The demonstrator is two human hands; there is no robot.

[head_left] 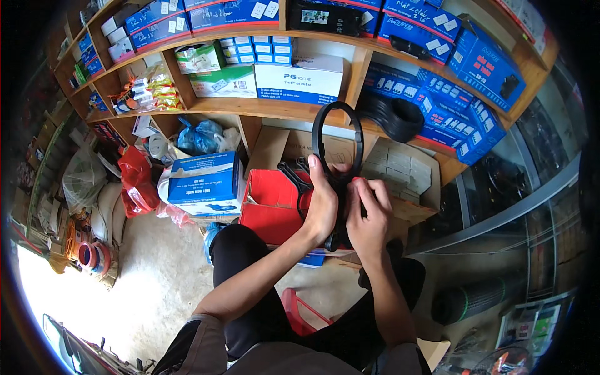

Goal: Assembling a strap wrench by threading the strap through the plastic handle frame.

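In front of me, a large black plastic ring stands upright, its lower part hidden behind my hands. My left hand wraps round its base, thumb pointing up along the side. On the right, my right hand is closed against the same base with bent fingers, and a small red spot shows by its fingertips. Just beyond and below my left hand is a red cardboard box. Black plastic pieces stick up from this box beside my left wrist.
Wooden shelves with blue and white boxes curve across the back. A blue-and-white carton and a red bag stand at the left. Coiled black hose lies on the right shelf; a red stool is below me.
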